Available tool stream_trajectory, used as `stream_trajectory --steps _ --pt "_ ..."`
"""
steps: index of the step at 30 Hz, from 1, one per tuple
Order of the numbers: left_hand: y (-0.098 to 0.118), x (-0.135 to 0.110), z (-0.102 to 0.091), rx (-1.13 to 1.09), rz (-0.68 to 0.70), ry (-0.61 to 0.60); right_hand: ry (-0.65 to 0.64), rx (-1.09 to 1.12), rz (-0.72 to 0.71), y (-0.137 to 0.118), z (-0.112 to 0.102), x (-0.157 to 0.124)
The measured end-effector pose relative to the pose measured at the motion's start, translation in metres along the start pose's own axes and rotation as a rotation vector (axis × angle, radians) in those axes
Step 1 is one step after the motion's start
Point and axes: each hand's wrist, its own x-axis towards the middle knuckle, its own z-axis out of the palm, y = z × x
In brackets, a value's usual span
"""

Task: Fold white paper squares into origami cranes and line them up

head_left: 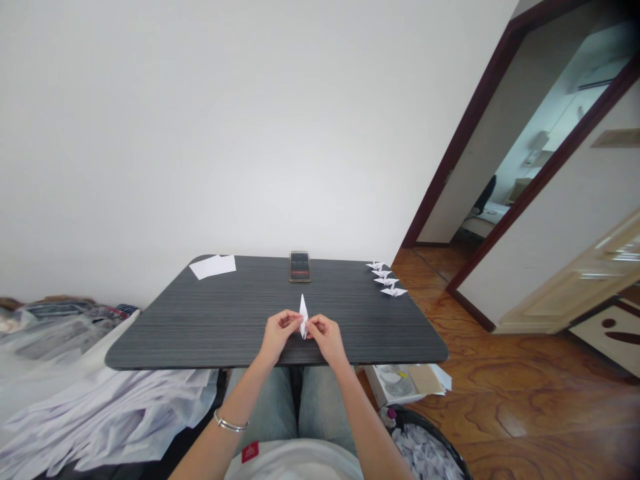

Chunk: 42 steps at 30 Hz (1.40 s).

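Observation:
Both hands meet over the near middle of a dark wood-grain table [200, 320]. My left hand [277, 333] and my right hand [325, 335] pinch a narrow, pointed piece of folded white paper [303, 312] between them; its tip points away from me. The fingers of both hands are closed on its lower end. A silver bangle [230, 423] sits on my left wrist.
A phone [299, 267] stands propped at the table's far edge. Loose white paper sheets [213, 266] lie at the far left corner. Several folded paper cranes [386, 277] line the far right edge. A bin of crumpled paper [425, 453] and a box [405, 381] sit on the floor at right.

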Motion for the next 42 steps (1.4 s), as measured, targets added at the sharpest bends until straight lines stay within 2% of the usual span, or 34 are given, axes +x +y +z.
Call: stream_trajectory --steps 8,16,22,28,42 --pt "-0.004 0.002 -0.001 0.094 0.053 0.042 0.026 -0.188 -0.081 0.002 0.002 0.001" --pt "-0.001 0.002 0.001 0.134 0.092 0.035 0.033 -0.198 -0.078 0.004 0.001 0.003" --pt "0.001 0.0 0.003 0.125 0.127 0.021 0.053 -0.171 -0.05 0.007 0.003 0.003" --pt "-0.001 0.001 0.001 0.094 0.124 -0.001 0.052 -0.021 0.047 0.01 0.004 0.006" --pt "-0.001 0.001 0.002 0.046 0.092 -0.021 0.145 0.074 0.037 0.011 0.002 0.01"
